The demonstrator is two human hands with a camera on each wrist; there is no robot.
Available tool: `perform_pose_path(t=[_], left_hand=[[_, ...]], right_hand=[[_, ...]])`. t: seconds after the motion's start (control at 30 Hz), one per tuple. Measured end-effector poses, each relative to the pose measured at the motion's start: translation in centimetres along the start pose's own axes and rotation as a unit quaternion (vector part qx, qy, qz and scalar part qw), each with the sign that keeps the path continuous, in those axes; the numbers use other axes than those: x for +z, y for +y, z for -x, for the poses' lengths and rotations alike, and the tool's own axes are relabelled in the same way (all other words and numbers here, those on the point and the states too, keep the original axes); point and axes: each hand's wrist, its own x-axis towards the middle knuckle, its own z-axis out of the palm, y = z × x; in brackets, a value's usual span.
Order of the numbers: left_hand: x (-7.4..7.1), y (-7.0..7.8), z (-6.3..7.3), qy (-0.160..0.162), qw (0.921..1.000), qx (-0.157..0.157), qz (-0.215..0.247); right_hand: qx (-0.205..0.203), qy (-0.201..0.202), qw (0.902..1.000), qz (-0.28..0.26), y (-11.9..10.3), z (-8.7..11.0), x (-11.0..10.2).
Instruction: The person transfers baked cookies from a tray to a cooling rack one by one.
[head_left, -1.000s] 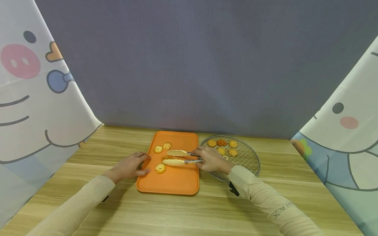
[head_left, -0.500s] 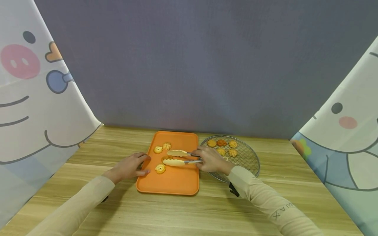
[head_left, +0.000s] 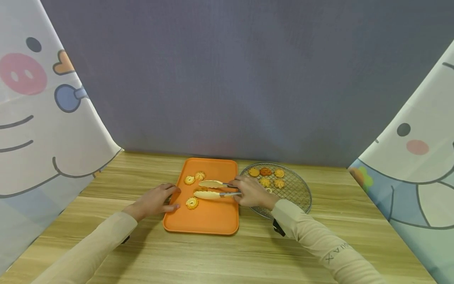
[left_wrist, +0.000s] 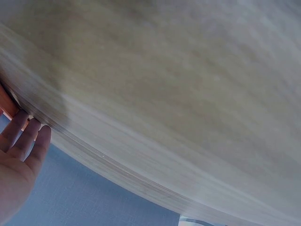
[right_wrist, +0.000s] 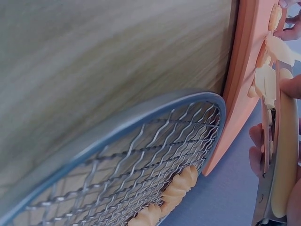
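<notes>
An orange tray (head_left: 205,223) lies on the table, and my left hand (head_left: 156,200) touches its left edge with fingers and thumb extended. In the left wrist view the fingertips (left_wrist: 43,134) are right at the tray's side. My right hand (head_left: 251,192) grips a pair of tongs (head_left: 207,195) with cream scalloped tips and metal arms. The tong tips are spread low over the tray, one on either side of a brownish cookie (head_left: 201,189) that they partly hide. Two cookies (head_left: 189,180) sit behind the tips, and a ring-shaped cookie (head_left: 192,203) lies in front.
Right of the tray, close to its edge, stands a round wire mesh rack (head_left: 296,193) with several cookies (head_left: 279,184); my right forearm crosses its front. A grey cloth wall (head_left: 227,86) rises behind the table (head_left: 198,256), with cartoon-printed cloths at both sides.
</notes>
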Motion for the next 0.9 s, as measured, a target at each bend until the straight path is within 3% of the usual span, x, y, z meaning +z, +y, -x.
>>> perform_pose_path(t=[0.53, 0.9], left_hand=[[0.0, 0.0, 0.0, -0.005, 1.0, -0.003, 0.002], [-0.1, 0.1, 0.0, -0.002, 1.0, -0.003, 0.002]], right_hand=[[0.004, 0.011, 0.9999, 0.0, 0.0, 0.3, -0.3], [-0.002, 0.032, 0.9995, 0.005, 1.0, 1.7, -0.8]])
